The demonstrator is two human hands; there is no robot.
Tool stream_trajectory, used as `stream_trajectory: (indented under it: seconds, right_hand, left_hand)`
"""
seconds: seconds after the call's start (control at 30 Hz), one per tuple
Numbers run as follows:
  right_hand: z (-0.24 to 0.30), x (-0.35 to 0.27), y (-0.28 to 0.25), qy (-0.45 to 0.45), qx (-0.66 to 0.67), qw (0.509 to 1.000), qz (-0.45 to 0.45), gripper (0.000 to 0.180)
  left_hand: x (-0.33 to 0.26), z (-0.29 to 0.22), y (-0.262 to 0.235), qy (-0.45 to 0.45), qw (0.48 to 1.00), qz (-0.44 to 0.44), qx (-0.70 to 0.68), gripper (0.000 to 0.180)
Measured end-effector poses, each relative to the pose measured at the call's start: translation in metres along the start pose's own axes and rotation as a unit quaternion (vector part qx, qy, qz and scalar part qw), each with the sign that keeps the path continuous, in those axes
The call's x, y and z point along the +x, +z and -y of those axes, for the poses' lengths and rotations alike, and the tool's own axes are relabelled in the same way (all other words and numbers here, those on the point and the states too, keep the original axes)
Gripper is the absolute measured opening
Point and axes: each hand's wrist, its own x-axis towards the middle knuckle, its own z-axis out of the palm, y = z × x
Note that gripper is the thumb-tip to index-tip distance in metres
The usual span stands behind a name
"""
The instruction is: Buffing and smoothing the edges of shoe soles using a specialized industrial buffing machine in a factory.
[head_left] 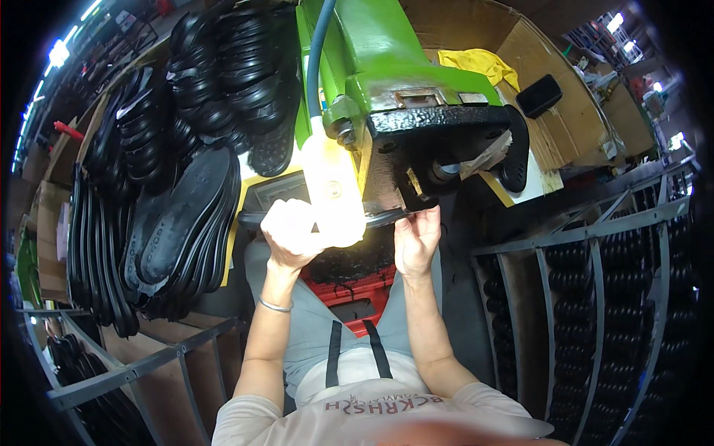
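L hand (pixel 291 232): centre frame, fingers curled round near edge of a black sole (pixel 260 219) lying flat under the press head; partly washed out by lamp glare, so grip looks closed on the sole edge but detail unclear.
R hand (pixel 416 239): just right of centre, fingertips up against the sole's edge at underside of the black press head (pixel 431 149); pinch on it, palm toward camera.
Sole: centre frame, on the machine bed, between both hands, mostly hidden by the head.
Machine: green body (pixel 379 44) top centre, grey hose (pixel 316 59) running down its left side to a bright lamp (pixel 335 189).
Left of frame: big stack of black soles (pixel 178 215).
Right of frame: metal rack (pixel 595 245) w/ more black soles.
Upper right: cardboard box (pixel 565 111), yellow cloth (pixel 480 65), another sole (pixel 517 160) on a white surface.
Lower centre: red crate (pixel 349 286) below the hands.
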Motion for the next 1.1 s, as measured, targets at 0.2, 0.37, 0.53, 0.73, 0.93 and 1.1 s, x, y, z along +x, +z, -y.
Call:
stream_trajectory:
  seconds: [0.2, 0.37, 0.53, 0.73, 0.93, 1.1]
  right_hand:
    - [0.001, -0.001, 0.005, 0.011, -0.015, 1.0, 0.009, 0.046]
    - [0.002, -0.005, 0.013, 0.014, -0.059, 0.997, 0.047, 0.046]
    - [-0.001, -0.007, 0.0, -0.008, -0.086, 0.994, 0.072, 0.049]
    - [0.003, -0.008, -0.013, -0.06, -0.14, 0.985, 0.085, 0.055]
    - [0.007, -0.001, -0.017, -0.046, -0.171, 0.984, 0.002, 0.051]
    - [0.01, 0.001, -0.016, -0.055, -0.167, 0.984, -0.011, 0.049]
  left_hand:
    - [-0.013, 0.006, 0.007, -0.001, 0.999, -0.036, -0.028, 0.044]
    - [-0.027, 0.014, 0.007, 0.061, 0.994, -0.079, -0.038, 0.044]
    - [-0.026, 0.007, 0.002, 0.042, 0.995, -0.094, -0.014, 0.042]
    - [-0.002, -0.004, -0.006, 0.032, 0.999, -0.003, -0.03, 0.038]
    - [0.014, -0.009, 0.004, 0.037, 0.998, -0.017, -0.039, 0.029]
    - [0.018, -0.009, 0.001, 0.028, 0.999, 0.008, -0.029, 0.024]
